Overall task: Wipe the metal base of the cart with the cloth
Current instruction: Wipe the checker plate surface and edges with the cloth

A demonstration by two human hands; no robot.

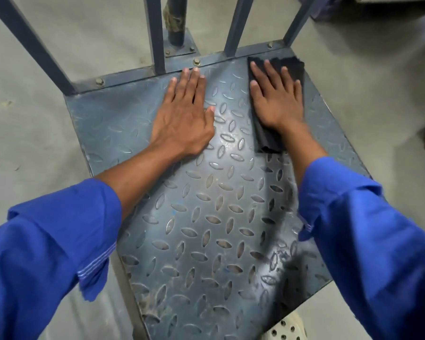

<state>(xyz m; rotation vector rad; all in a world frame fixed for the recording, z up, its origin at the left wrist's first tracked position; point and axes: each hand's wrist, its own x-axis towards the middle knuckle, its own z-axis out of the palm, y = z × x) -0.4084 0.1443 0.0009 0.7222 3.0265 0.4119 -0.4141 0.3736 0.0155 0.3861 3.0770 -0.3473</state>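
- The grey floor (35,119) lies all around the cart; at the far right it is blurred and hard to read.
- The metal base of the cart (206,204), a plate with raised oval marks, fills the middle. Its near end is cut off by the picture edge, and the blue sleeves (47,253) hide its near corners.
- The upright bars (155,33) stand along the far edge, cut off at the top.
- The left hand (184,116) lies flat on the base, fingers straight and holding nothing.
- The right hand (277,99) presses flat, fingers spread, on the cloth.
- The dark cloth (268,141) lies at the far right of the base, mostly hidden under that hand.
- A pale shoe (287,330) with holes is partly cut off at the near edge.
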